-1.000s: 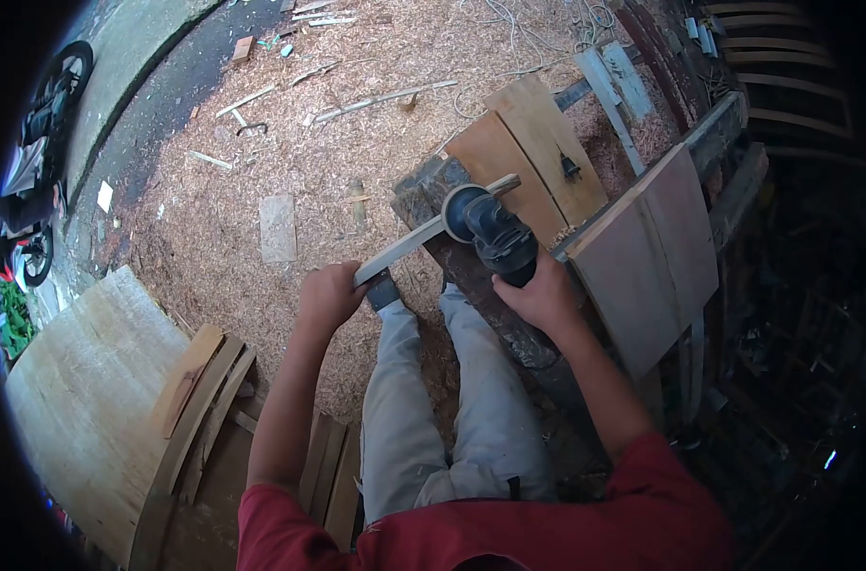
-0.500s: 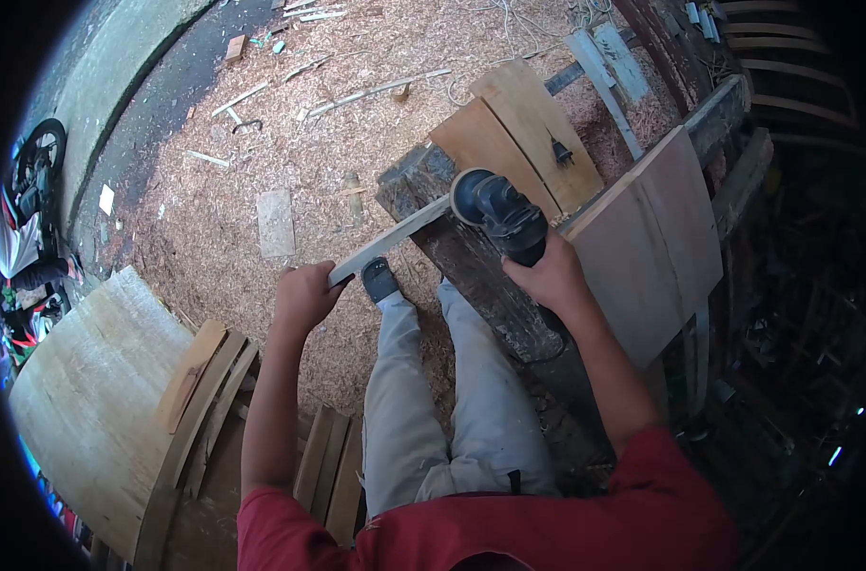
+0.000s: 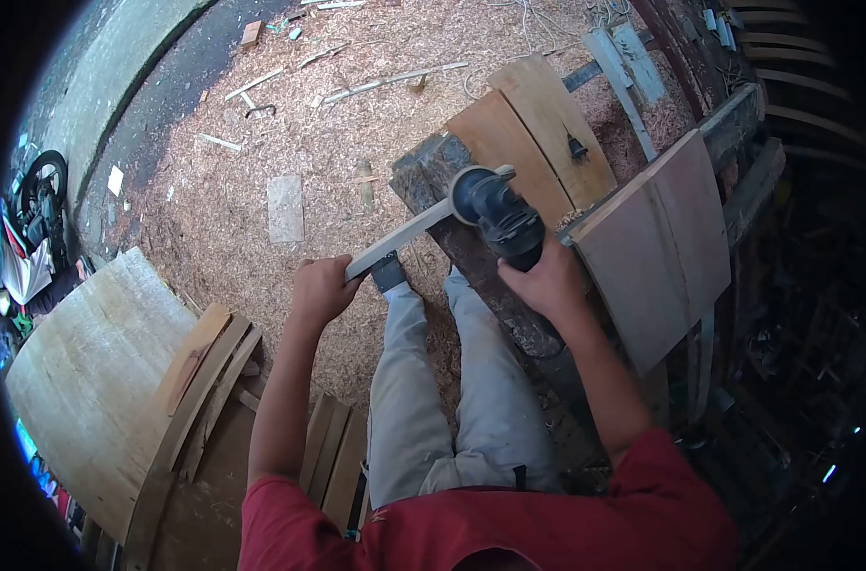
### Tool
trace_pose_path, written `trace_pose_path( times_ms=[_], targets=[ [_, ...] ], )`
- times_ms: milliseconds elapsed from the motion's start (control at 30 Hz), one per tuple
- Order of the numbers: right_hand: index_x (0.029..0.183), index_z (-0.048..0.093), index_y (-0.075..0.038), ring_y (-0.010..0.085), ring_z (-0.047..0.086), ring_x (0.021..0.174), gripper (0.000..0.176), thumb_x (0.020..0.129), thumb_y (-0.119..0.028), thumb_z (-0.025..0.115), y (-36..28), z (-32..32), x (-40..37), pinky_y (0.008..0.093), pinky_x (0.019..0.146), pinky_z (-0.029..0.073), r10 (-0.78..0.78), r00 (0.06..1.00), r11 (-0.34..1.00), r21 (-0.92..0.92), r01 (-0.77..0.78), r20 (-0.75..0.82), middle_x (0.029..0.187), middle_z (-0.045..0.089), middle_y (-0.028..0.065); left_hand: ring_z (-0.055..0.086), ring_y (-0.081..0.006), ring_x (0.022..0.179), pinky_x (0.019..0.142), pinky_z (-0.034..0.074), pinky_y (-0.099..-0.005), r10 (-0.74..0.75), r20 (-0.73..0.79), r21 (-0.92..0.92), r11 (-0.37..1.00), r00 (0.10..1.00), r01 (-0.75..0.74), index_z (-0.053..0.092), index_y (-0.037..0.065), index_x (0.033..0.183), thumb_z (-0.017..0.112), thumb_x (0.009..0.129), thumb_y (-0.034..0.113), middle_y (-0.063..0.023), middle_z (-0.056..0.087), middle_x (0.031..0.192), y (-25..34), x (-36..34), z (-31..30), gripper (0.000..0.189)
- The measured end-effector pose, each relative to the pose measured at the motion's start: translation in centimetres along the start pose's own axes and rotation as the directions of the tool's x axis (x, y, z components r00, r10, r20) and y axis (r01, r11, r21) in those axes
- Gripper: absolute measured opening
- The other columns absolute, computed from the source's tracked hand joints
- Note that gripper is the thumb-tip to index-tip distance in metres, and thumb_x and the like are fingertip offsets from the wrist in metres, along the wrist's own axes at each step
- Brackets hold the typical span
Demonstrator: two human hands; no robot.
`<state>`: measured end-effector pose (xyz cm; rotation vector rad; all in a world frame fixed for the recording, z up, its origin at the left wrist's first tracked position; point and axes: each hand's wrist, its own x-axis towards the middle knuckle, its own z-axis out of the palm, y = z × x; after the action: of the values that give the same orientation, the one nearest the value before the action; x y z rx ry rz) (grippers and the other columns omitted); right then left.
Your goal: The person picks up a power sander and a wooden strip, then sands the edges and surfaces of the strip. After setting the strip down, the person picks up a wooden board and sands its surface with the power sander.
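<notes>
Our right grip [image 3: 547, 281] is closed around the rear of the dark grinder [image 3: 497, 214], whose disc meets the far end of the thin wooden strip [image 3: 399, 240] that our left grip [image 3: 321, 290] clamps at its near end, the strip running between both grips over the dark beam [image 3: 428, 176].

The left hand [image 3: 321, 290] grips a thin wooden strip [image 3: 399, 240] (lying across a dark beam [image 3: 471, 262]), while the right hand [image 3: 547, 282] presses an angle grinder [image 3: 497, 215] onto it.

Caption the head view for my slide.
Left hand steadies a wooden slat; right hand holds a grinder on it.
</notes>
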<state>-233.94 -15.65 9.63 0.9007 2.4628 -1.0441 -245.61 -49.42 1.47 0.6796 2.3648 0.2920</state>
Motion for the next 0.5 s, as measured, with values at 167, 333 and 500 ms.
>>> trace_pose_path(
  times_ms=[167, 333, 500],
  targets=[
    [0.119, 0.068, -0.004, 0.0469, 0.071, 0.102, 0.053, 0.075, -0.029, 0.084, 1.7, -2.1, 0.6, 0.0520, 0.087, 0.058, 0.016, 0.999, 0.999, -0.029, -0.017, -0.030, 0.103, 0.075, 0.0260, 0.070, -0.0426, 0.076, 0.075, 0.055, -0.0535, -0.045, 0.000, -0.056, 0.997, 0.999, 0.045, 0.069, 0.006, 0.086, 0.070, 0.098, 0.044, -0.0181, 0.070, 0.075, 0.6, 0.1, 0.1, 0.039],
    [0.117, 0.066, -0.004, 0.0482, 0.071, 0.101, 0.053, 0.075, -0.029, 0.085, -0.2, 0.6, -1.5, 0.0539, 0.086, 0.058, -0.014, 0.999, 0.999, -0.043, 0.016, 0.051, 0.102, 0.074, 0.0262, 0.071, -0.0400, 0.076, 0.087, 0.054, -0.0521, -0.070, 0.006, -0.060, 0.996, 0.998, 0.070, 0.070, 0.011, 0.089, 0.073, 0.094, 0.039, -0.0158, 0.071, 0.074, 1.4, 0.9, 0.0, 0.029],
    [0.121, 0.063, -0.007, 0.0486, 0.071, 0.098, 0.059, 0.073, -0.032, 0.087, -1.8, 3.1, -3.2, 0.0554, 0.086, 0.058, -0.087, 0.989, 0.995, -0.034, 0.091, 0.119, 0.099, 0.074, 0.0252, 0.071, -0.0415, 0.076, 0.076, 0.055, -0.0528, -0.047, -0.008, -0.038, 0.998, 0.999, 0.047, 0.071, 0.009, 0.087, 0.072, 0.095, 0.041, -0.0178, 0.071, 0.076, 1.5, 1.1, 0.1, 0.033]
  ],
)
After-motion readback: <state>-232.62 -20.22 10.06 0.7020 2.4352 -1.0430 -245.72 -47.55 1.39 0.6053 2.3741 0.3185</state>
